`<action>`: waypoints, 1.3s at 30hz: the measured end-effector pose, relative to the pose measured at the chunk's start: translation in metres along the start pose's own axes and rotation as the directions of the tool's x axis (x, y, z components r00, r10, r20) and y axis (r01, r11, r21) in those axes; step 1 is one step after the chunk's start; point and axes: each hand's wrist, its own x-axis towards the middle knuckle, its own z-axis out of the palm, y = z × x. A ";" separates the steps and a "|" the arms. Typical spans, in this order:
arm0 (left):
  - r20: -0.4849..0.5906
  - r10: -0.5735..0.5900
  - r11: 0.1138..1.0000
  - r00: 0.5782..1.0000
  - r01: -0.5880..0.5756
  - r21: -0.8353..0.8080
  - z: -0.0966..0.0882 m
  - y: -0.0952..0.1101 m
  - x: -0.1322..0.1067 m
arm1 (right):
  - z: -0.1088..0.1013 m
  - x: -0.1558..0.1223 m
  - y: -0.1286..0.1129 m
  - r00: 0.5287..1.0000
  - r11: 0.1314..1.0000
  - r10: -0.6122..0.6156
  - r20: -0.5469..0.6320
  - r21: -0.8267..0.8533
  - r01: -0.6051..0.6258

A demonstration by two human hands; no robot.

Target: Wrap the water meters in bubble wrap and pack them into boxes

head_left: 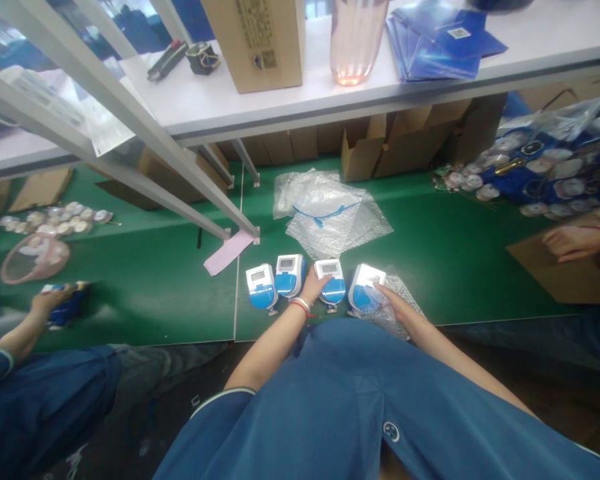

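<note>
Several blue-and-white meters stand in a row at the near edge of the green bench. My left hand (314, 285) grips the third meter (331, 280) from its left side, thumb on its blue body. My right hand (391, 301) is wrapped around the fourth meter (365, 287), which lies on a sheet of bubble wrap (399, 312). Two more meters (261, 287) (290, 275) stand untouched to the left. A red band circles my left wrist.
Bubble-wrap bags (330, 210) lie behind the meters, and a pink paper slip (229, 252) to their left. Cardboard boxes (375, 150) stand under a white shelf (290, 100). A co-worker's hand (55, 303) at left holds a blue meter; another person's hand (575, 241) is at right.
</note>
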 end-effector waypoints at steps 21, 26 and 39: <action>-0.540 -0.192 0.951 0.819 0.292 0.104 -0.179 -0.013 -0.040 | -0.002 0.014 -0.038 1.000 0.982 0.000 -0.020 -0.188 -0.003; -0.375 -0.222 0.972 0.900 0.236 -0.009 -0.180 -0.022 -0.034 | -0.004 0.017 -0.035 1.000 0.985 0.016 0.002 -0.174 -0.015; -0.241 -0.175 0.980 0.955 0.145 -0.139 -0.162 -0.009 -0.001 | 0.009 0.022 -0.028 0.998 0.988 -0.061 0.017 -0.138 0.063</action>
